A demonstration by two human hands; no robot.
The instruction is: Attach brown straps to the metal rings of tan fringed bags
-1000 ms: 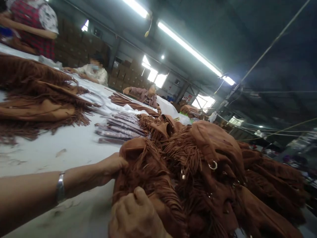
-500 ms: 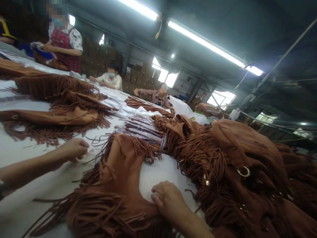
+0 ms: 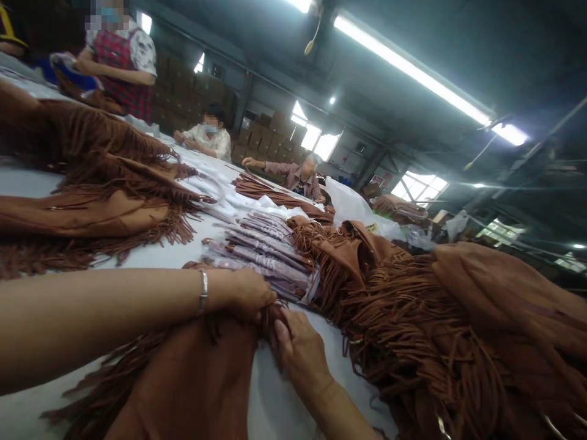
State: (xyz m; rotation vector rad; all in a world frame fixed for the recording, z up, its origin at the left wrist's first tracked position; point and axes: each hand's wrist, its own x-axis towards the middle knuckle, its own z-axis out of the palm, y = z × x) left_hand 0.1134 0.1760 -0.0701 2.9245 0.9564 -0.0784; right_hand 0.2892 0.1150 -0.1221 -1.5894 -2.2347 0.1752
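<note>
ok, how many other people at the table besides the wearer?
3 clearly: one in a red plaid top far left, one in white seated beyond, one in pink further down. A dark figure at the left edge may be a fourth.

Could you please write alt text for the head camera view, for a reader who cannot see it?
The left hand and right hand pinch the top edge of a brown fringed suede piece lying on a white table. A heap of fringed pieces sits to the right, wrapped packets lie behind, and other workers sit farther along.
</note>
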